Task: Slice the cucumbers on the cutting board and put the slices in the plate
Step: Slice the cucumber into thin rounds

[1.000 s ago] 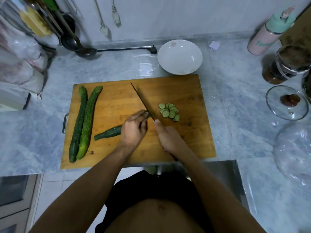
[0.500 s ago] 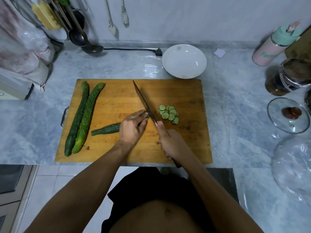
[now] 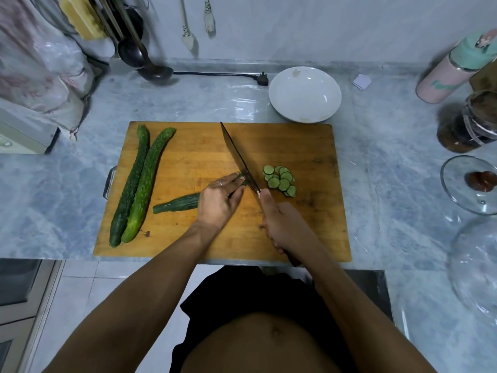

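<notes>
Gripping the knife (image 3: 240, 160), the right hand (image 3: 282, 224) is cutting; the left hand (image 3: 219, 197) is pinching the cucumber (image 3: 178, 203) on the cutting board (image 3: 295, 146); slices (image 3: 281, 180) are lying right of the blade.

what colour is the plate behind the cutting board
White, plain, clearest in the head view: the plate.

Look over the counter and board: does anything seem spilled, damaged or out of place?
Nothing looks spilled or broken. One oddity: a loose power plug lies unplugged on the countertop beside the empty white plate. The slices sit in a neat pile on the cutting board.
</notes>
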`<state>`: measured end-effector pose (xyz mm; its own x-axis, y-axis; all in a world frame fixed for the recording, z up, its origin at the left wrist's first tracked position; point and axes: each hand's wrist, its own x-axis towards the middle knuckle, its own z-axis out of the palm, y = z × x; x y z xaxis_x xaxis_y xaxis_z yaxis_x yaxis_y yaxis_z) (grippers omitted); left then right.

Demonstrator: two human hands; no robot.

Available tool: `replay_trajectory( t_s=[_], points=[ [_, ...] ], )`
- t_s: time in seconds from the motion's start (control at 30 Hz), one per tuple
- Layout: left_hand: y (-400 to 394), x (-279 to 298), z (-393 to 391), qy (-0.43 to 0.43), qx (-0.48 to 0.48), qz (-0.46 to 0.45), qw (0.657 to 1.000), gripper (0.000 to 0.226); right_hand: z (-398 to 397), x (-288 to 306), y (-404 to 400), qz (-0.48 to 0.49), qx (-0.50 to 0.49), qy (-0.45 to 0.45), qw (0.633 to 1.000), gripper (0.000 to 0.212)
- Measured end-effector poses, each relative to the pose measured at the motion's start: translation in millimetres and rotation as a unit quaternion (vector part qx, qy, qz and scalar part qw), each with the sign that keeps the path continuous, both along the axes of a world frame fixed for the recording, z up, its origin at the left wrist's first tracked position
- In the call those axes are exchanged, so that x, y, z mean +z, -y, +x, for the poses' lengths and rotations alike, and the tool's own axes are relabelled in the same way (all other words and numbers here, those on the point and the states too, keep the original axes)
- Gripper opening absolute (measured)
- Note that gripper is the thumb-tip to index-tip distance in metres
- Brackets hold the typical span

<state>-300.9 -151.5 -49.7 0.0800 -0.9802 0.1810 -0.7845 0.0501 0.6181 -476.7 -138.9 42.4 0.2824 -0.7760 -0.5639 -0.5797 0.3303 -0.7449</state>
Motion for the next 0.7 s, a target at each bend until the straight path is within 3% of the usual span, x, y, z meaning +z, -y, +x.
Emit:
replay_trajectory(
  t_s=[0.2, 0.43, 0.7],
  points=[
    [-1.7, -0.6, -1.3, 0.021, -0.011, -0.009, 1.0, 0.022, 9.8, -13.9, 12.2, 0.001, 0.007, -0.039, 0.999, 0.074],
    [0.4, 7.3, 14.1, 0.038, -0.066, 0.021, 0.997, 0.028, -0.3, -12.7, 14.7, 0.029, -0.041, 0.002, 0.999, 0.077],
    [0.2, 6.3, 11.1, 0.043, -0.056, 0.02, 0.997, 0.028, -2.0, -0.2, 6.7, 0.007, -0.006, 0.003, 1.0, 0.075]
  ],
)
